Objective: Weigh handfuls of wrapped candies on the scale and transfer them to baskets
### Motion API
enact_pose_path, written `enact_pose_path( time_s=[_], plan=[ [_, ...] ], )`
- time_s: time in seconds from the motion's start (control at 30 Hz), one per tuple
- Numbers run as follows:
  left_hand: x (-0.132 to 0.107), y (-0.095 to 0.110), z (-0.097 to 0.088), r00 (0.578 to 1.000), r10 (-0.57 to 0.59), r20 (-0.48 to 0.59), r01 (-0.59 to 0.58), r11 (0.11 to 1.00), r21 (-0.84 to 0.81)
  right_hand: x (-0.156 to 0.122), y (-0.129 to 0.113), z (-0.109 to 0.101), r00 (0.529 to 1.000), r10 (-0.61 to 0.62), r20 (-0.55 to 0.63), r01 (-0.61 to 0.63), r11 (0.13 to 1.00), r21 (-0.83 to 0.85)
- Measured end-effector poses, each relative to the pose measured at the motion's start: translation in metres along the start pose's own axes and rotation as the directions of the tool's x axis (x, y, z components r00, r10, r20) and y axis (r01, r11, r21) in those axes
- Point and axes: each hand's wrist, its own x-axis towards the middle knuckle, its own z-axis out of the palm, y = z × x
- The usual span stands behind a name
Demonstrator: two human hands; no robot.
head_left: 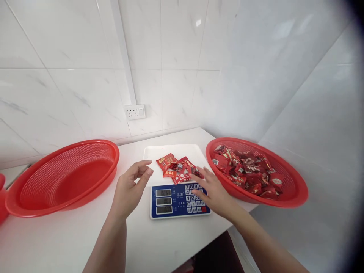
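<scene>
A blue-fronted digital scale (179,203) with a white weighing tray (159,153) stands on the white counter. Several red candy packets (176,167) lie on the tray. My left hand (131,187) hovers just left of the tray, fingers loosely curled and apart, holding nothing. My right hand (212,189) reaches over the scale's keypad with fingers spread, its fingertips touching a dark red packet (196,172) at the tray's front right. A red basket (257,170) full of red candy packets sits to the right.
An empty red mesh basket (61,176) sits at the left, with part of another red object (2,197) at the far left edge. A wall socket (134,112) is behind the scale. Tiled walls close the corner; the counter's front edge runs by my forearms.
</scene>
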Motion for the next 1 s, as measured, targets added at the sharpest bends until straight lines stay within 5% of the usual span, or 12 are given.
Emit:
enact_pose_path(
  time_s=[0.27,0.4,0.63,0.83,1.0],
  plan=[
    [0.001,0.002,0.000,1.000,0.010,0.015,-0.010,1.000,0.010,0.052,-0.007,0.021,0.996,-0.080,0.043,0.076,0.992,0.101],
    [0.000,0.000,0.000,1.000,0.004,0.020,-0.004,1.000,-0.001,0.060,-0.011,0.019,0.992,-0.109,-0.067,0.118,0.981,0.154],
    [0.000,-0.002,-0.001,0.999,0.026,-0.033,-0.027,0.999,-0.022,0.015,-0.020,0.005,0.894,-0.146,-0.423,0.261,0.938,0.227],
    [0.001,-0.001,0.000,0.994,0.067,-0.082,-0.071,0.996,-0.047,-0.029,-0.009,0.008,0.895,-0.041,-0.445,0.220,0.907,0.358],
    [0.001,0.000,-0.001,0.990,0.072,-0.123,-0.080,0.995,-0.057,-0.052,0.006,0.013,0.923,-0.056,-0.380,0.176,0.941,0.288]
  ],
)
